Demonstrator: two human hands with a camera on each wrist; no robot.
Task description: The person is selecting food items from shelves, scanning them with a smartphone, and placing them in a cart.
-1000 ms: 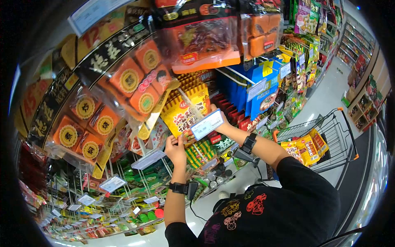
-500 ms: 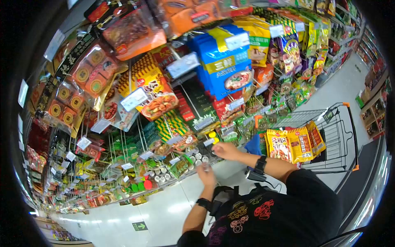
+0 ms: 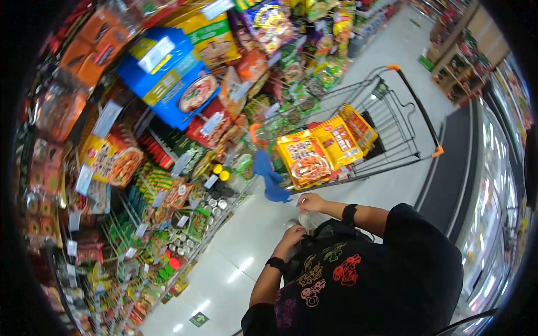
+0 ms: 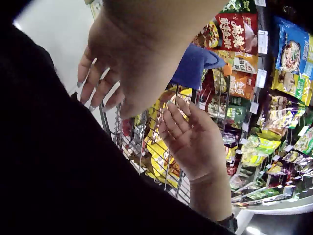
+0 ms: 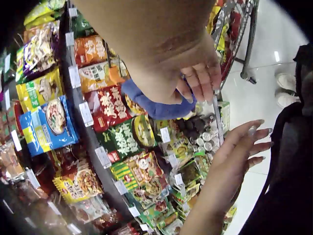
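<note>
Lower and nearer the body than a second ago, when they were up at the hanging yellow packet [image 3: 114,161], the left hand [image 3: 292,236] and the right hand [image 3: 311,203] now come together in front of the black shirt [image 3: 370,280]. From the head, the outlook has swung too: the blue packets [image 3: 171,81] and their neighbours have slid to the left, and the cart [image 3: 437,152], at the right edge before, is closer to the centre. Inside it the yellow packets [image 3: 340,144] lie side by side as they did half a second ago, near the right hand but clear of it. A blue cloth [image 3: 270,175], only partly showing beside the right forearm in the previous frame, hangs in full sight at the cart's near corner, just beyond the right fingertips. From the left wrist, the left hand fills the top with its fingers loose and apart, and the right hand, palm showing, has its fingers relaxed and lightly bent; both are empty. Through the wires of the cart the yellow packets show between the two hands. From the right wrist, the right hand covers part of the blue cloth, its fingers hanging slackly, while the left hand below stretches its fingers toward the shirt. White shoes [image 5: 287,90] stand on the pale floor [image 5: 244,100] at the right.
</note>
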